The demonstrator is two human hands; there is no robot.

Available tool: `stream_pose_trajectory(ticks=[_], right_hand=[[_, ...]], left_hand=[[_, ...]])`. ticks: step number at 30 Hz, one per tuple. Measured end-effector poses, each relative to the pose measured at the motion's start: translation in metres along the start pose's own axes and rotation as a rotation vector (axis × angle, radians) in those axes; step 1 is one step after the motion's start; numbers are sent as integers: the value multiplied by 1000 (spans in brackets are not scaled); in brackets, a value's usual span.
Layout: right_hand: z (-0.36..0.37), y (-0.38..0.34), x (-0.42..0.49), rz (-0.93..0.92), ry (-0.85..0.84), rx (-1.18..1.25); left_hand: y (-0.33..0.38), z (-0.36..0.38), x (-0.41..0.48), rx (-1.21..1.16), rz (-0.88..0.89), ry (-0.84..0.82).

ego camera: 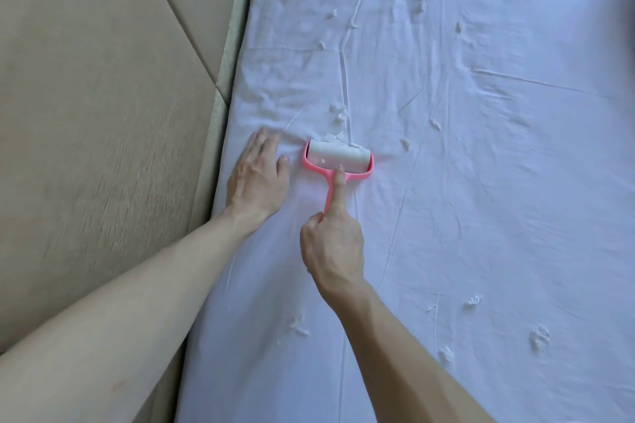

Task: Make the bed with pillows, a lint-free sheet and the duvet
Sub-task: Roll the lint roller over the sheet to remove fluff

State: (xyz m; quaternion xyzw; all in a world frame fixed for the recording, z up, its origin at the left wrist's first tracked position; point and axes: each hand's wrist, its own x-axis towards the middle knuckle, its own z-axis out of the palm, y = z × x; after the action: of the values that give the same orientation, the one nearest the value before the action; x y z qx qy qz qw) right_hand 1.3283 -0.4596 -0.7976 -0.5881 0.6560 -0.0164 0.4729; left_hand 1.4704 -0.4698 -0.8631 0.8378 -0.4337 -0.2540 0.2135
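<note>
Wrinkled white sheet [481,182], lint-strewn; beige padded wall [103,96] alongside.

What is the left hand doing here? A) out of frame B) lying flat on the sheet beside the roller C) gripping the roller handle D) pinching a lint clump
B: the left hand lies flat, fingers straight, on the sheet beside the lint roller, whose pink handle the right hand grips.

Head camera, sole view: faces steeply down at close range; sheet [481,182] beyond right hand [331,244], padded wall [103,79] beside left hand [257,178].
</note>
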Motion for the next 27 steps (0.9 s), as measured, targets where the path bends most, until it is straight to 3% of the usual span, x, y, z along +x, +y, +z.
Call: stream_pose_trajectory(ticks=[27], right_hand=[[-57, -110, 193, -147, 3, -85]], left_hand=[[22, 24, 207, 237, 78, 324]])
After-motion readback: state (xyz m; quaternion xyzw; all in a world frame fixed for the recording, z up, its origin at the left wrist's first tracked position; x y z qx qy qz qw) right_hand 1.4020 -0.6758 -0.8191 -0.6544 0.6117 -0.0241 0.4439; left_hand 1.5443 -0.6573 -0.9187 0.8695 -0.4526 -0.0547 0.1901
